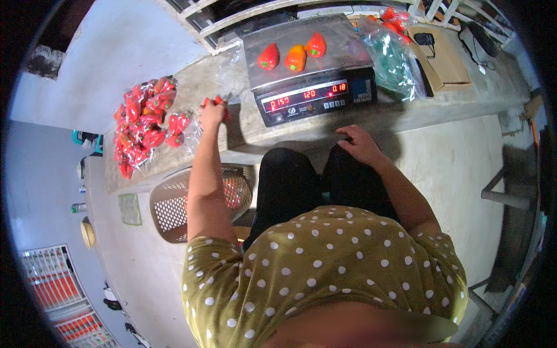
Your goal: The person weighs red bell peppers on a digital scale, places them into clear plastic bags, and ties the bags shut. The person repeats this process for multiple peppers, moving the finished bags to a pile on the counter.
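My left hand (212, 115) is closed round a red pepper (225, 113) on the concrete ledge, left of the scale; red shows on both sides of the fingers, so it may be more than one. Beside it lie a few red peppers in clear plastic (177, 129). On the metal pan of the digital scale (316, 100) rest two red peppers (268, 57) and an orange pepper (295, 58). The scale's red display is lit. My right hand (361, 145) holds nothing; its fingers are apart and slightly bent, over my right knee, in front of the scale.
A large pile of bagged red peppers (145, 119) covers the ledge's left end. Below it stands a beige perforated basket (171, 214) with red contents. Right of the scale are clear plastic bags (391, 64) and an open cardboard box (449, 66). White bars (261, 14) run behind.
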The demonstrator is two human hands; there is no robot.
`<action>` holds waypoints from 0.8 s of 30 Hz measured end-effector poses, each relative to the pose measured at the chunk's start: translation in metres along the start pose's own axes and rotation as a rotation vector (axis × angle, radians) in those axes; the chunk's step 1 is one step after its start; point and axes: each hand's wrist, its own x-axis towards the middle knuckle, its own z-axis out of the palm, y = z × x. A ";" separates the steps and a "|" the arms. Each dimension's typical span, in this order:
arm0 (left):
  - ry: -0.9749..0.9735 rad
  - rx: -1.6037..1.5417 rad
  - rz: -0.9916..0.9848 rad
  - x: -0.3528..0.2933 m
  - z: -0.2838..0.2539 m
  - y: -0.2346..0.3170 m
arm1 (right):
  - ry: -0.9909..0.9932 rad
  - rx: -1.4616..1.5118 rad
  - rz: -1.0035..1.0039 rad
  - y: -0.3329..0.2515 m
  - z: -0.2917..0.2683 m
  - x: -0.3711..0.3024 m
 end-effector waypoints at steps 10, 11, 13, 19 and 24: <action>0.349 -0.332 0.534 -0.003 -0.007 0.066 | 0.670 -0.379 -0.443 -0.029 -0.038 0.113; 0.277 -0.374 0.619 -0.015 -0.018 0.096 | 0.697 -0.342 -0.497 -0.023 -0.046 0.140; 0.088 -0.390 0.707 -0.021 -0.023 0.137 | 0.663 -0.348 -0.466 -0.022 -0.056 0.179; -0.131 -0.399 0.674 0.005 -0.017 0.182 | 0.305 0.013 -0.252 -0.009 -0.070 0.237; -0.528 -0.820 0.596 0.012 -0.008 0.198 | 0.330 0.039 -0.332 0.002 -0.074 0.232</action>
